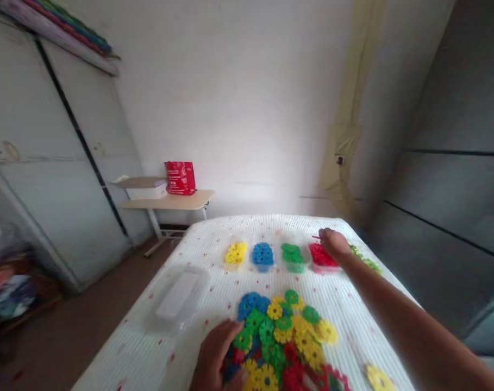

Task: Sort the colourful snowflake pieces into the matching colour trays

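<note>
My left hand (216, 355) rests at the left edge of a heap of notched plastic building discs (277, 336) in blue, green, yellow and red. Its thumb and fingers are apart, touching the near left side of the heap. Farther off, my right hand (332, 241) pinches a red disc (316, 237), seen edge-on, above a clear box of red discs (320, 256). To the left of that box stand clear boxes of green discs (292, 255), blue discs (263, 255) and yellow discs (235, 253).
A clear, empty-looking plastic container (179, 296) lies on the left of the white table (214, 304). Light green pieces (371, 264) lie beyond my right forearm. One yellow disc (379, 377) is near the front right. A side table (177, 201) with a red bag (180, 178) stands behind.
</note>
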The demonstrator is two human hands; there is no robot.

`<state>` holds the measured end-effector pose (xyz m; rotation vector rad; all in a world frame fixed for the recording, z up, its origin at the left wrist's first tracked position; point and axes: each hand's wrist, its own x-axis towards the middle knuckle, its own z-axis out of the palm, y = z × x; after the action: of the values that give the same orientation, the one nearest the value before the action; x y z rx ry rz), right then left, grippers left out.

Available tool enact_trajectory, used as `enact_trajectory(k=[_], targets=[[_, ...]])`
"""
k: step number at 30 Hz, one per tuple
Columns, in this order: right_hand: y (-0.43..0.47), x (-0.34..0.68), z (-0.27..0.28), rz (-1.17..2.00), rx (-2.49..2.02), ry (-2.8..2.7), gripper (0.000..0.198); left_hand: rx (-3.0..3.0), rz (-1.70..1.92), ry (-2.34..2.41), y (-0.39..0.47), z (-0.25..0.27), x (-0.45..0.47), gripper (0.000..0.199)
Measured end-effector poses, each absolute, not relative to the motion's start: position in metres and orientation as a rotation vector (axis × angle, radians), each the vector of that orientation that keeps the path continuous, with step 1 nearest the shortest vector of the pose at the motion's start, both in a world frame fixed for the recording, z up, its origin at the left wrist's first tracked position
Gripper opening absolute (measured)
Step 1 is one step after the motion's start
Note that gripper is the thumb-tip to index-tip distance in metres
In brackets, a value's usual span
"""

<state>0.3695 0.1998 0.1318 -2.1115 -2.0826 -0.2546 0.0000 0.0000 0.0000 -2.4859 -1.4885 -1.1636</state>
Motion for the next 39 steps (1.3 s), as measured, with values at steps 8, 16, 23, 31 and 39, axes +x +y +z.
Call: enact_trajectory(k=[8, 16, 23, 31, 39], targets=[[0.183, 0.377, 0.147, -0.34, -2.011, -1.995, 0.031, -2.546, -1.178, -1.506, -0.004, 0.012, 0.002, 0.056], [0.089, 0.381, 0.117, -0.022, -1.508, -1.966, 0.022, -2.521, -1.324, -1.572, -0.004, 0.014, 0.007, 0.044], [0.015, 0.355, 0.097, 0.59, -1.42, -2.075, 0.019, -2.437, -1.415, -1.61, -0.004, 0.026, 0.01, 0.023], [-0.035, 0.325, 0.11, 0.556, -1.647, -2.408, 0.053, -2.279, -1.531, -1.765, -0.005, 0.02, -0.004, 0.026], [-0.026, 0.342, 0.109, 0.491, -1.553, -2.337, 0.048, -2.27, -1.54, -1.781, -0.001, 0.016, -0.004, 0.025]])
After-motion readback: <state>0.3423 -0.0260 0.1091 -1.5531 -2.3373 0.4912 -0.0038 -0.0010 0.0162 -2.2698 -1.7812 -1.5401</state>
